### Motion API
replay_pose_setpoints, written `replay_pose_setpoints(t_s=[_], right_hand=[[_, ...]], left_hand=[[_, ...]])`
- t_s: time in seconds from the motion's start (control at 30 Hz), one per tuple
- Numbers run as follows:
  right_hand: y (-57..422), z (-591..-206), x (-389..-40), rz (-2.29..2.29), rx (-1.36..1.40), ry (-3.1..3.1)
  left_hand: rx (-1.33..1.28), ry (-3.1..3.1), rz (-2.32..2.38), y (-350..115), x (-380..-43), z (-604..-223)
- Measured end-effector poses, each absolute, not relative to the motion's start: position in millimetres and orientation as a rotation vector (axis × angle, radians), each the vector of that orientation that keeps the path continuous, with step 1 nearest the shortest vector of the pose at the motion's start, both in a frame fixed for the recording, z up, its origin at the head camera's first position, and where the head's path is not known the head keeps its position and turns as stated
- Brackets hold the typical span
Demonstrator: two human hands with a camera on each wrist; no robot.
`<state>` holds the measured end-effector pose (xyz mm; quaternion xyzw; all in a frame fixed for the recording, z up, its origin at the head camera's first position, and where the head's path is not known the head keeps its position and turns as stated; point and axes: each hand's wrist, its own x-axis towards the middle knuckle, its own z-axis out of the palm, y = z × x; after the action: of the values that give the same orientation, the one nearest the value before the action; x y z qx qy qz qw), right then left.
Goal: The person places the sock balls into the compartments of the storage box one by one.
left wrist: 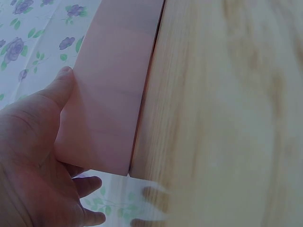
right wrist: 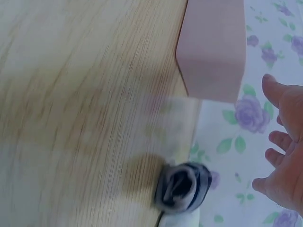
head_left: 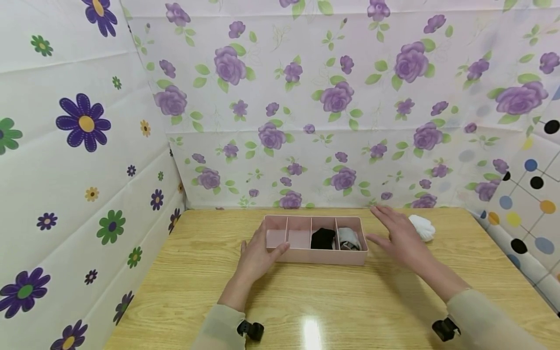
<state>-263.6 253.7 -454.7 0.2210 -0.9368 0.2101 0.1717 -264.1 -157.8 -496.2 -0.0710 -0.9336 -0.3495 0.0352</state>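
A long pink divided storage box [head_left: 321, 256] stands on the table. My left hand [head_left: 255, 257] grips its left end, thumb along the front wall and the other fingers around the end, as the left wrist view [left wrist: 35, 151] also shows. In the box's right half sit a black cloth bundle [head_left: 323, 238] and, in the end compartment, a grey cloth bundle [head_left: 348, 238]. Just off the box's right end, my right hand [head_left: 400, 238] is held with fingers extended and nothing in it. In the right wrist view a dark striped rolled bundle [right wrist: 182, 187] lies below that hand.
A white bundle [head_left: 422, 227] rests on the wooden table [head_left: 323, 296] behind the right hand. Flowered sheeting [head_left: 280, 160] rises along the back edge, with more patterned sheets at left and right. The box's two left compartments show bare pink floors.
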Motion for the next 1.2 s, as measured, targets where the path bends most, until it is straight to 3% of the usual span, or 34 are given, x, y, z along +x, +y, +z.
replay_pose_setpoints(t_s=[0.57,1.2], right_hand=[[304.6,-469.1,-265.0,0.553,0.562,-2.719],[326.5,-482.1,-270.8,0.566,0.559,-2.871]], left_hand=[[-0.215,-2.864,-1.083,-157.1,-264.0,-496.9],[-0.218,-2.862,-1.091,-157.9,-263.7,-497.4]])
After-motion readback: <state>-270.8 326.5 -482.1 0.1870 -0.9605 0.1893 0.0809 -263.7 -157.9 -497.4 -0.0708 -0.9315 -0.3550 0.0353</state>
